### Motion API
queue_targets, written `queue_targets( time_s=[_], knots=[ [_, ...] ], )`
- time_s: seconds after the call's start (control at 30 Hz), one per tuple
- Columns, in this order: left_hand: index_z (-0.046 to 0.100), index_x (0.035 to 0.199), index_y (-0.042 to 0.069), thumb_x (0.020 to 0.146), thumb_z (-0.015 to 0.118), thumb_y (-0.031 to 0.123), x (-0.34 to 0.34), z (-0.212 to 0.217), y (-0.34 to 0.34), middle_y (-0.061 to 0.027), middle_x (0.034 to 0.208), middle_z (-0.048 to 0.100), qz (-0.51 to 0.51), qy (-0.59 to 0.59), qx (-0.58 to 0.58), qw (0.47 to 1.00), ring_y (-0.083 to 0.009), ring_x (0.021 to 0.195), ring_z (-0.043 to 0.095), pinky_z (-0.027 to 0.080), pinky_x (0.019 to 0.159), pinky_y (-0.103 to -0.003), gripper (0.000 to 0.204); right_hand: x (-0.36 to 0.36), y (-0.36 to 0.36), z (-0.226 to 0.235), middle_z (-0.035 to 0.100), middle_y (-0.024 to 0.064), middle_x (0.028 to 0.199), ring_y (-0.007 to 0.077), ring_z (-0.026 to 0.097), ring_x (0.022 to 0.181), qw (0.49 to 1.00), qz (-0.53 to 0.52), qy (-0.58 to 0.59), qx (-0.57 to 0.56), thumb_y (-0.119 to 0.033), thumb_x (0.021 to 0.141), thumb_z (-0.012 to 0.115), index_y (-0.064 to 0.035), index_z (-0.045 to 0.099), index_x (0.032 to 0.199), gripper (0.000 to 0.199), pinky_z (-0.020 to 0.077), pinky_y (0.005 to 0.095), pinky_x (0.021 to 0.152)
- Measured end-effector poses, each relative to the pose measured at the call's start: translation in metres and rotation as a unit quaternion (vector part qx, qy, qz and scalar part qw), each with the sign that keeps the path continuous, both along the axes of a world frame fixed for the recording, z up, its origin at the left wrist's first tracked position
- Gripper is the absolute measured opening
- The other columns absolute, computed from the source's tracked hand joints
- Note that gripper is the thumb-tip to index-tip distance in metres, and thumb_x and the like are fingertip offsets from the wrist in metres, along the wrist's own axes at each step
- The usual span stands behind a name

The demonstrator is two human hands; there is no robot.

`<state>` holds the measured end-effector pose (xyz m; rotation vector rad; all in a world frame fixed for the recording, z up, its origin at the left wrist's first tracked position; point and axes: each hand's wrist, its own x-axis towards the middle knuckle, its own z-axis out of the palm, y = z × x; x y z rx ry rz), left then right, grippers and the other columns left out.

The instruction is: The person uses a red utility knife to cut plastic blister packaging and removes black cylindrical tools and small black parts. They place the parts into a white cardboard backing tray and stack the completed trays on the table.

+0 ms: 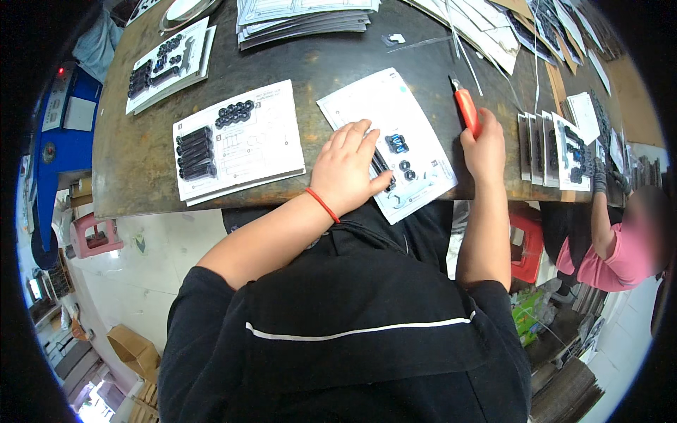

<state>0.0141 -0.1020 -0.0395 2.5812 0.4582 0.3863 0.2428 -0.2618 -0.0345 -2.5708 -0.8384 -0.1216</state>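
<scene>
My left hand (347, 168) lies flat on a white printed card (386, 141) at the table's near edge, fingers spread, covering some small black parts. Blue and black small parts (399, 145) sit on the card just right of my fingers. My right hand (484, 146) is closed around a red-handled utility knife (465, 109), its tip pointing away from me, just right of the card. A red band circles my left wrist.
A second card with black bolts and nuts (236, 139) lies to the left, another stack (169, 63) further back left. Paper stacks (303, 20) lie at the far edge. Filled cards (560, 151) stand at right, where another person in pink (610, 247) works.
</scene>
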Motion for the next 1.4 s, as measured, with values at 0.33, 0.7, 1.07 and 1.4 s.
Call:
queue_targets(
  time_s=[0.33, 0.7, 1.07, 1.4],
  knots=[
    [0.043, 0.142, 0.002, 0.086, 0.065, 0.049, 0.003, -0.005, 0.003, -0.0237, 0.151, 0.037, -0.015, 0.034, 0.053, 0.998, -0.0390, 0.140, 0.036, 0.028, 0.115, -0.049, 0.077, -0.047, -0.057, 0.044, 0.063, 0.0055, 0.088, 0.0105, 0.059, 0.063, 0.776, 0.132, 0.584, 0.195, -0.008, 0.102, 0.044, -0.0079, 0.045, 0.146, 0.044, 0.0499, 0.0239, 0.056],
    [0.031, 0.150, 0.004, 0.058, 0.080, 0.069, 0.002, 0.003, 0.009, -0.0240, 0.158, 0.024, -0.051, 0.106, 0.010, 0.993, -0.0358, 0.149, 0.020, 0.016, 0.120, -0.048, 0.123, -0.033, -0.056, 0.038, 0.063, 0.0035, 0.083, 0.0085, 0.057, 0.057, 0.763, 0.124, 0.610, 0.171, -0.007, 0.099, 0.047, -0.0058, 0.056, 0.137, 0.039, 0.0448, 0.0219, 0.052],
    [0.033, 0.149, 0.004, 0.056, 0.079, 0.072, 0.003, 0.000, 0.010, -0.0237, 0.157, 0.026, -0.054, 0.101, 0.028, 0.993, -0.0374, 0.148, 0.022, 0.019, 0.119, -0.051, 0.124, -0.038, -0.048, 0.040, 0.060, 0.0019, 0.080, 0.0078, 0.054, 0.055, 0.796, 0.136, 0.578, 0.118, -0.007, 0.100, 0.046, -0.0095, 0.058, 0.136, 0.038, 0.0435, 0.0222, 0.050],
    [0.034, 0.149, 0.005, 0.057, 0.079, 0.072, 0.004, 0.002, 0.008, -0.0222, 0.158, 0.026, -0.036, 0.103, 0.018, 0.994, -0.0380, 0.147, 0.023, 0.020, 0.119, -0.052, 0.122, -0.041, -0.070, 0.068, 0.055, 0.0006, 0.076, 0.0061, 0.051, 0.054, 0.790, 0.113, 0.598, 0.067, -0.005, 0.099, 0.046, -0.0088, 0.054, 0.140, 0.042, 0.0419, 0.0208, 0.050]
  ],
)
